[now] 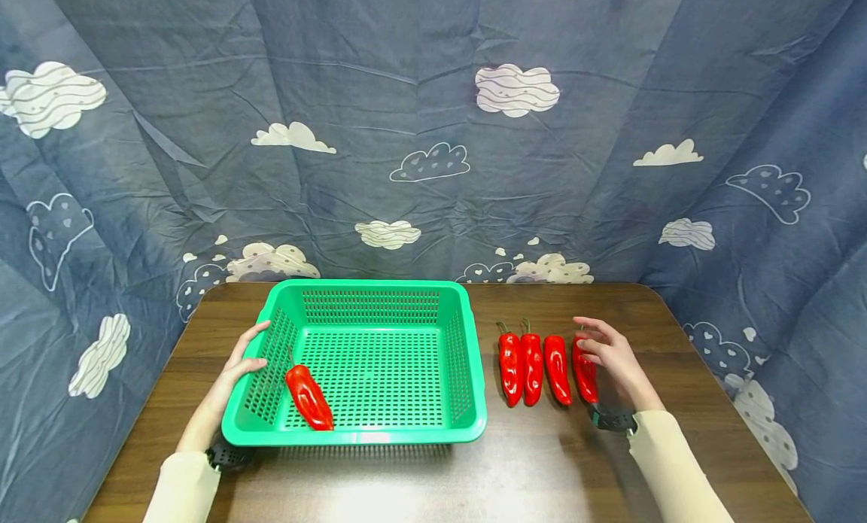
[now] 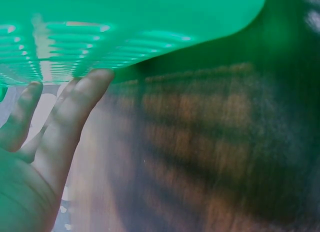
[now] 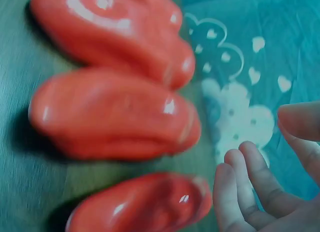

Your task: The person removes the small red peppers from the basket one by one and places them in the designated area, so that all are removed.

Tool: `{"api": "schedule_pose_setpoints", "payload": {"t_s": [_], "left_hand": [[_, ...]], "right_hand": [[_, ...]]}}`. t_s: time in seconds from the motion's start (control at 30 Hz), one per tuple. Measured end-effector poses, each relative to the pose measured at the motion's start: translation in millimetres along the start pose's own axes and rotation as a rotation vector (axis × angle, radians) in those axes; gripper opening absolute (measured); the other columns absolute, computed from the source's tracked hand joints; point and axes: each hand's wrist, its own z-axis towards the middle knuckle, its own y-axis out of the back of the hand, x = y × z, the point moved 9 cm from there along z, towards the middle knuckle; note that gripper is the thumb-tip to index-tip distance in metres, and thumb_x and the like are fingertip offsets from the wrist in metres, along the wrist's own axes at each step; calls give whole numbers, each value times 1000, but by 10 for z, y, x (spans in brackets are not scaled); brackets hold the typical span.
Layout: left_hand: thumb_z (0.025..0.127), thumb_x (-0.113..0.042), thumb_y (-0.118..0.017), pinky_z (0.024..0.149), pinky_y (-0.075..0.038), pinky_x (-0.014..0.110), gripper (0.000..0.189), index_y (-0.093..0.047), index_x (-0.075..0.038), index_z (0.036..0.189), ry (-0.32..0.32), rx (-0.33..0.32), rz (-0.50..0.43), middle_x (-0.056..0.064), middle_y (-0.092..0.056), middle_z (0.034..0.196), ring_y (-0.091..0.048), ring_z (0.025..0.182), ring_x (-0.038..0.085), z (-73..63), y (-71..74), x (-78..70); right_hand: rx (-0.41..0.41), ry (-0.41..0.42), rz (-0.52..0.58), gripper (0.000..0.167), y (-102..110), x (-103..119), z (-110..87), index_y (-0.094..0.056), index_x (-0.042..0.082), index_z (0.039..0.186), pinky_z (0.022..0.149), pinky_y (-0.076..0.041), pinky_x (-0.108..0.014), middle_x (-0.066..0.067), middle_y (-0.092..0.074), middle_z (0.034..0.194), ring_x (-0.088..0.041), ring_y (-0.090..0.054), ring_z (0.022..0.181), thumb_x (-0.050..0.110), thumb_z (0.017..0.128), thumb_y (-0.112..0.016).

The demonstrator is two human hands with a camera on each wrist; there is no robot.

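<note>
A green plastic basket [image 1: 369, 437] with slotted walls stands on the left half of the table. Inside it a red chili pepper [image 1: 308, 397] lies near the lower left corner. My left hand [image 1: 230, 380] rests against the basket's left rim; in the left wrist view its extended fingers [image 2: 75, 112] reach up to the slotted wall. To the basket's right, several red peppers [image 1: 533, 369] lie side by side. Over the rightmost pepper [image 1: 585, 372] hovers my right hand [image 1: 612, 357], partly covering it. The right wrist view shows its fingers [image 3: 270, 192] apart from the thumb, nothing between them.
The brown wooden table [image 1: 420, 485] has a far edge that meets a dark blue curtain [image 1: 379, 79] printed with clouds. A dark band [image 1: 612, 419] sits on the right wrist, and another dark device [image 1: 229, 455] on the left wrist, close under the basket's corner.
</note>
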Motion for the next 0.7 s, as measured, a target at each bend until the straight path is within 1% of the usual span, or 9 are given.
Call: {"api": "schedule_pose_setpoints", "payload": {"t_s": [0.07, 0.13, 0.27, 0.33, 0.47, 0.53, 0.6, 0.7], "left_hand": [[92, 5, -33, 88, -47, 25, 60, -33, -21, 146, 2, 1, -1, -5, -40, 132, -52, 114, 6, -2, -3, 0], [92, 5, -33, 88, -47, 26, 60, -34, -22, 146, 0, 4, -8, -5, -41, 132, -52, 114, 7, -2, -6, 0], [91, 8, -33, 88, -46, 23, 62, -38, -22, 144, -44, 2, -3, -7, -45, 130, -52, 113, 6, 11, -2, -26], [89, 10, -33, 88, -45, 21, 63, -40, -22, 143, -74, 0, 3, -9, -47, 129, -52, 112, 5, 20, 0, -46], [86, 13, -33, 87, -45, 20, 66, -45, -23, 140, -117, -1, 2, -10, -50, 127, -53, 110, 5, 31, 3, -73], [86, 14, -33, 87, -45, 20, 67, -46, -24, 139, -120, 1, -9, -10, -50, 127, -53, 110, 6, 31, 3, -77], [87, 13, -33, 87, -46, 21, 66, -45, -23, 140, -115, 8, -20, -10, -50, 127, -54, 110, 6, 28, 0, -72], [88, 12, -33, 88, -45, 21, 65, -43, -23, 142, -105, 14, -27, -9, -50, 128, -53, 111, 6, 27, -5, -66]], "right_hand": [[12, 11, 10, 45, -56, 67, 13, -39, -10, 135, 80, -52, -31, -6, -59, 108, -9, -60, 90, 2, 94, -51], [30, 31, 21, 45, -117, 138, 28, -38, -12, 135, 79, -52, -31, -2, -60, 106, -8, -60, 89, 1, 94, -51], [63, 65, 22, 45, -239, 280, 55, -39, -12, 135, 77, -52, -29, -6, -61, 110, -5, -60, 86, 0, 94, -51], [74, 76, 29, 42, -299, 342, 59, -43, -10, 133, 77, -52, -29, -7, -61, 111, -4, -60, 86, 0, 94, -52], [98, 92, 62, 39, -426, 446, 55, -46, -6, 132, 79, -52, -31, -8, -61, 111, -7, -60, 88, 0, 94, -51], [112, 95, 68, 39, -489, 494, 51, -46, -6, 133, 81, -51, -31, -8, -61, 111, -9, -61, 90, 1, 95, -50], [125, 95, 77, 41, -552, 543, 48, -43, -8, 135, 82, -51, -31, -10, -61, 112, -10, -61, 91, 1, 96, -49], [144, 95, 83, 42, -646, 611, 51, -41, -9, 136, 84, -51, -34, -14, -60, 114, -12, -62, 92, 2, 96, -49]]}}
